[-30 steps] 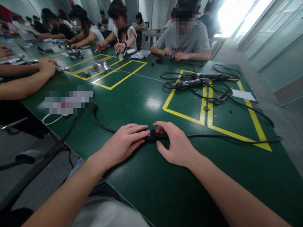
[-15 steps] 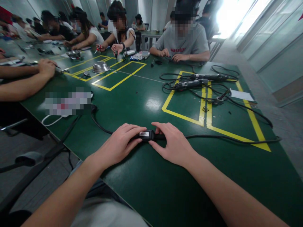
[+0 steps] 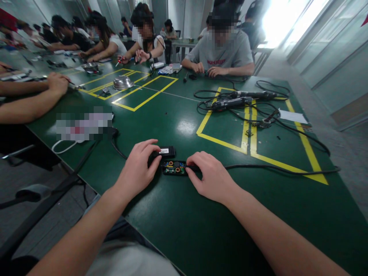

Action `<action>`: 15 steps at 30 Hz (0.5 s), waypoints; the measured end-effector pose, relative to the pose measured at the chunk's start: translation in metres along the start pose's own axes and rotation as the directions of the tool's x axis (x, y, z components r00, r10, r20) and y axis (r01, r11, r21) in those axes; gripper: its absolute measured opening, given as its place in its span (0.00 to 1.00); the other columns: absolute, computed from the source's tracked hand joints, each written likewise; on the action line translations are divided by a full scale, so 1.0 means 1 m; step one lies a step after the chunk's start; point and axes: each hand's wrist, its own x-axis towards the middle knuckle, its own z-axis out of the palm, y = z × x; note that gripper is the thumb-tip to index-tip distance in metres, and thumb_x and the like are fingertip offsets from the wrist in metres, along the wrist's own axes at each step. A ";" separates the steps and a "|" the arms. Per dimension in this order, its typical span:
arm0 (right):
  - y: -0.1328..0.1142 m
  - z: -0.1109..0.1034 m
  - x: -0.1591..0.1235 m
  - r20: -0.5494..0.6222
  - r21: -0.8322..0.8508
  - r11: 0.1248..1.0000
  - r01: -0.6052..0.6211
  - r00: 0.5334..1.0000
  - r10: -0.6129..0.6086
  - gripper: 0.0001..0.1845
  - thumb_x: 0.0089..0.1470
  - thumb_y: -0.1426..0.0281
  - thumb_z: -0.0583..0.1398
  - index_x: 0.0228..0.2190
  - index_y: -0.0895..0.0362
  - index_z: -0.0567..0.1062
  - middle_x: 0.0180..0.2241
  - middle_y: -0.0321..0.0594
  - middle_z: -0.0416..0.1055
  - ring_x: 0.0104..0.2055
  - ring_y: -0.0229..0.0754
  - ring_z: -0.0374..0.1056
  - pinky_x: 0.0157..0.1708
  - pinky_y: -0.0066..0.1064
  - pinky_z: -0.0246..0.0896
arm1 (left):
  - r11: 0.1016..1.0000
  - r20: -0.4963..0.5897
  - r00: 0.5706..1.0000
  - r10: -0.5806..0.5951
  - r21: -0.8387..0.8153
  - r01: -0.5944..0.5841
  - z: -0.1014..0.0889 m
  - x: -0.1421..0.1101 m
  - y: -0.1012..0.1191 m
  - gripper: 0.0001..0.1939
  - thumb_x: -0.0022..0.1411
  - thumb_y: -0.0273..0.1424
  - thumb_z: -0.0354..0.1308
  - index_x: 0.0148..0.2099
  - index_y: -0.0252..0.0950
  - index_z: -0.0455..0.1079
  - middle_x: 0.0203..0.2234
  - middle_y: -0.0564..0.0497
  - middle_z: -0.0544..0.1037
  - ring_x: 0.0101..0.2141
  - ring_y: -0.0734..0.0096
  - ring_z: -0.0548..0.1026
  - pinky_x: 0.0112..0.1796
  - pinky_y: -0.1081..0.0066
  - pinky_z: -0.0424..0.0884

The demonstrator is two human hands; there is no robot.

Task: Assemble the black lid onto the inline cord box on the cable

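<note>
A black casing lies in two parts on the green table (image 3: 178,214). My left hand (image 3: 139,163) pinches the left end of its black cover (image 3: 170,152), which bears a white label and is just behind the base. In the base, a circuit board (image 3: 174,168) shows copper coils and small parts. My right hand (image 3: 209,174) is closed at the base's right end, thumb and fingers on the black cable (image 3: 264,166) where it enters. The fingers hide that joint. Another cable (image 3: 117,150) runs left behind my left hand.
Two black electric screwdrivers (image 3: 232,102) with coiled cables lie at right within yellow tape. A metal bowl (image 3: 123,82) stands farther back. At left are a blurred-out item (image 3: 83,125) and a neighbour's forearm (image 3: 25,97). A person in grey (image 3: 221,57) sits opposite.
The cover has come off the base and moved back and left in my left hand, exposing the circuit board. My right hand has closed at the base's right end.
</note>
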 end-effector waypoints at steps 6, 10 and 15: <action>0.000 0.002 -0.002 -0.007 0.002 1.000 -0.012 1.000 0.012 0.02 0.68 0.72 0.60 0.41 0.52 0.74 0.38 0.40 0.77 0.36 0.45 0.74 0.37 0.38 0.68 | 0.980 0.163 0.975 0.154 0.099 -0.171 -0.010 -0.001 0.009 0.08 0.75 0.30 0.56 0.41 0.39 0.74 0.36 0.47 0.81 0.37 0.57 0.79 0.39 0.59 0.73; 0.000 0.004 -0.003 -0.045 0.016 1.000 -0.023 0.999 0.023 0.02 0.67 0.72 0.61 0.41 0.52 0.74 0.39 0.41 0.78 0.38 0.45 0.76 0.38 0.38 0.70 | 0.972 0.204 0.959 0.198 0.088 -0.219 -0.011 -0.003 0.007 0.06 0.76 0.30 0.56 0.45 0.39 0.74 0.36 0.49 0.81 0.35 0.62 0.79 0.36 0.65 0.72; 0.000 0.002 -0.002 -0.093 0.011 1.000 -0.001 0.996 0.002 0.04 0.68 0.72 0.60 0.41 0.54 0.76 0.39 0.42 0.79 0.40 0.46 0.77 0.38 0.38 0.73 | 0.967 0.213 0.949 0.234 0.051 -0.250 -0.009 -0.004 0.005 0.07 0.79 0.32 0.57 0.46 0.40 0.76 0.39 0.49 0.82 0.33 0.66 0.80 0.33 0.69 0.72</action>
